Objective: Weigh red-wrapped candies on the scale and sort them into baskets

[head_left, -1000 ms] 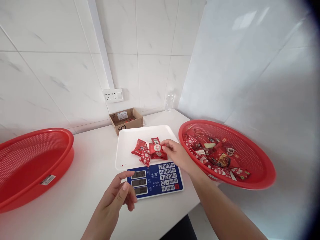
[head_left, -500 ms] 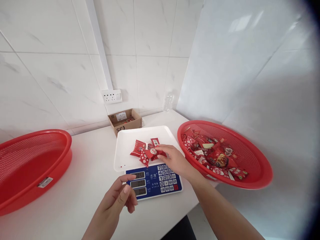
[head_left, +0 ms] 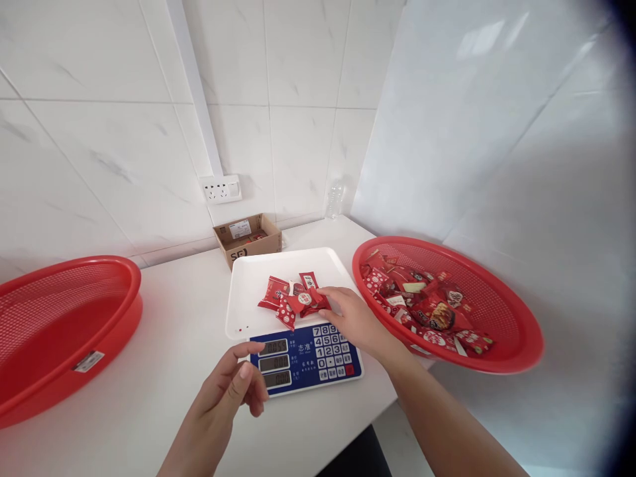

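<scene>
Several red snack packets [head_left: 285,303] lie in a loose pile on the white pan [head_left: 253,275] of a digital scale. My right hand [head_left: 350,318] reaches over the pan's right side, its fingers and thumb around the right end of a red snack packet [head_left: 311,303] at the top of the pile. My left hand [head_left: 231,381] hovers at the lower left of the scale's blue panel [head_left: 308,361], fingers loosely curved and apart, with nothing in them. Its index fingertip is near the top readout.
To the right, a red mesh basket [head_left: 527,338] holds many red packets. Another red basket [head_left: 114,291] stands at the left. Behind the scale are a cardboard box [head_left: 256,246] and a clear plastic bottle [head_left: 335,199]. A socket [head_left: 221,190] is on the tiled wall.
My right hand has shifted slightly right, showing more of the packet at its fingertips. My left hand has drifted a little left. The pile stays in place; the top readout's digits differ.
</scene>
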`<action>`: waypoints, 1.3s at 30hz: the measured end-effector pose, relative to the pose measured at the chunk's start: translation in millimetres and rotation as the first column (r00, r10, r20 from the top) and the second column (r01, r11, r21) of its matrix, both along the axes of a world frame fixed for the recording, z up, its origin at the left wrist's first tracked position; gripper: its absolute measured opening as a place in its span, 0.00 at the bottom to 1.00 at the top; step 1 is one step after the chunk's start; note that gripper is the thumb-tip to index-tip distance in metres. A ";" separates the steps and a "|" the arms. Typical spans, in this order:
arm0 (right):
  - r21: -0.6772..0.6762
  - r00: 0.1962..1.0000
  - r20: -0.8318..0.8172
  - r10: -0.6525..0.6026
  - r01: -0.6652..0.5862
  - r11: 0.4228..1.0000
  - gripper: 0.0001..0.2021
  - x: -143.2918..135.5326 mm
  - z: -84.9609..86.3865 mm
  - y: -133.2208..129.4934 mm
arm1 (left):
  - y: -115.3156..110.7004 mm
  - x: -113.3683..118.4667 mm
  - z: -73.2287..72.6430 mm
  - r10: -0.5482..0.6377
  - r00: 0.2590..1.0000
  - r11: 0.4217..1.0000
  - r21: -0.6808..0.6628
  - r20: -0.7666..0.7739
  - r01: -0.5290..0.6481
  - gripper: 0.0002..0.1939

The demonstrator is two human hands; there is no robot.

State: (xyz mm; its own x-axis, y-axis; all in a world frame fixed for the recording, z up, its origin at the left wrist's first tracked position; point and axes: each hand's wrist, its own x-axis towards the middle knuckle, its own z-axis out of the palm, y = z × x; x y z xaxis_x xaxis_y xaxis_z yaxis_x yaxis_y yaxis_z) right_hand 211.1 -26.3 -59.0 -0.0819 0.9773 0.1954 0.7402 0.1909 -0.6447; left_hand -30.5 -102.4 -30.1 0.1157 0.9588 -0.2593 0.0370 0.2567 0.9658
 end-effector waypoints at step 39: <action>-0.087 0.993 -0.058 0.107 -0.111 0.990 0.18 -0.8 6.1 -4.6 | 114.7 16.5 -6.9 -0.024 0.631 0.823 0.343 -0.776 0.453 0.19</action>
State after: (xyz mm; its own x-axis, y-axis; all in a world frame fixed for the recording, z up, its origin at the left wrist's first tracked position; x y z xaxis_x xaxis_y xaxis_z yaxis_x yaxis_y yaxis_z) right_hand 210.2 -30.9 -52.9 -0.1807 0.9769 0.1144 0.6822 0.2083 -0.7008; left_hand -14.0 12.3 -37.0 0.3440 0.9334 0.1019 0.7480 -0.3380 0.5712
